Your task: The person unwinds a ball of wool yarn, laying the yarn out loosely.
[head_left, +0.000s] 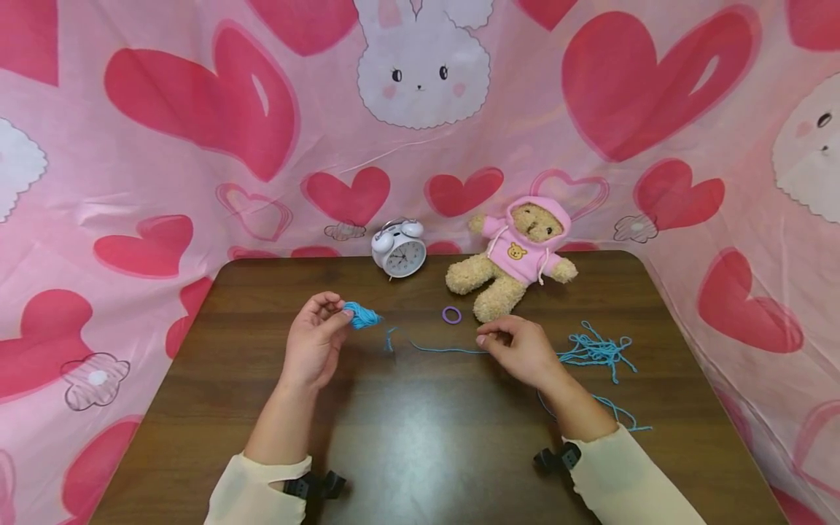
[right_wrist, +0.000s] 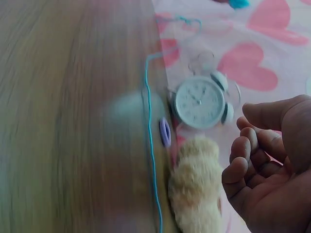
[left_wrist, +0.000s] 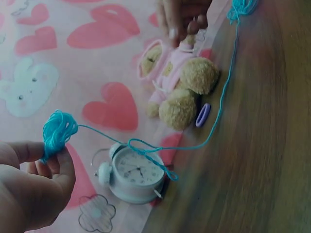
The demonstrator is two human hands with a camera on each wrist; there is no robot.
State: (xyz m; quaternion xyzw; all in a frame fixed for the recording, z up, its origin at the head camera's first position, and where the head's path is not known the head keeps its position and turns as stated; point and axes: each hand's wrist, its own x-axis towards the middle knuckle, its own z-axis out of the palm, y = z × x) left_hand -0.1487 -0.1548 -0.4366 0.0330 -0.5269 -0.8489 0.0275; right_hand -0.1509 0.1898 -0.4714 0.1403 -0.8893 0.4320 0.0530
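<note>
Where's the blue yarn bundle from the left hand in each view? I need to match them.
Head: yarn bundle, left of centre, slightly below mid-height.
Left wrist: yarn bundle, at left, slightly below mid-height.
Right wrist: yarn bundle, right of centre, cut off by the top edge.
Shared landmark: white alarm clock.

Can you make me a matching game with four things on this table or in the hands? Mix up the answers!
Things:
1. clock
2. teddy bear
3. ring
4. yarn bunch

Clues:
A. purple
B. held by the left hand
C. white
D. dressed in pink

Right pairs: 1-C, 2-D, 3-A, 4-B
</note>
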